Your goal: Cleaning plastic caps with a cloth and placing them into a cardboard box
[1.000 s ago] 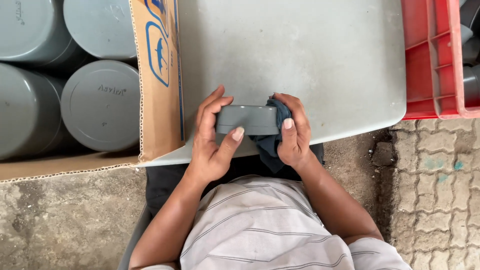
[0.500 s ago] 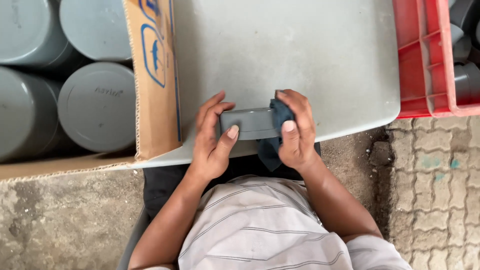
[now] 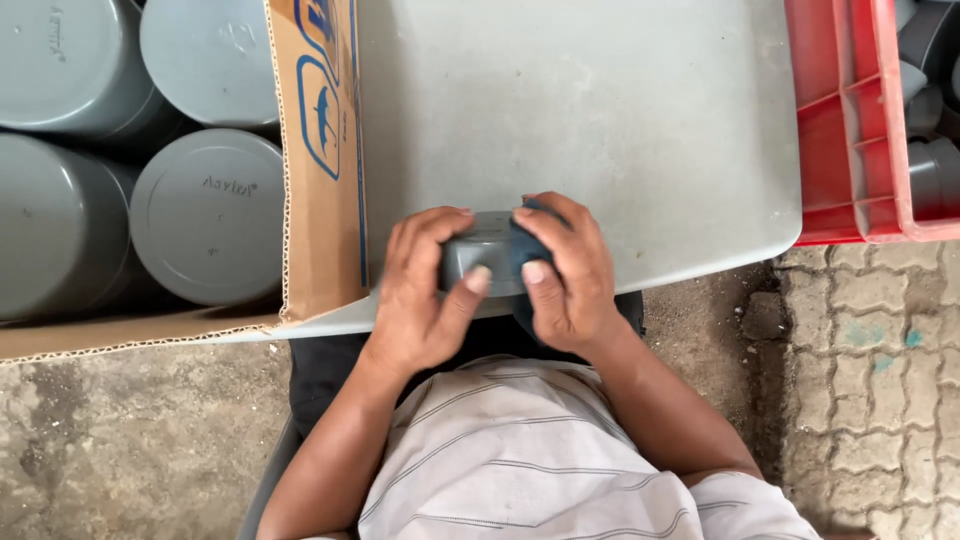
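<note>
Since the earlier frame your right hand (image 3: pixel 565 275) has slid its dark blue cloth (image 3: pixel 516 250) leftward across the round grey plastic cap (image 3: pixel 478 252). Your left hand (image 3: pixel 420 290) closes on the cap's left side (edge-on, above the pale grey table (image 3: pixel 600 120)).

My hands cover most of the grey cap (image 3: pixel 487 250) and nearly all of the dark cloth (image 3: pixel 519 248).

Worn on the head, looking straight down. Close above the bench (image 3: pixel 620 110), both hands mid-frame near its edge.
</note>
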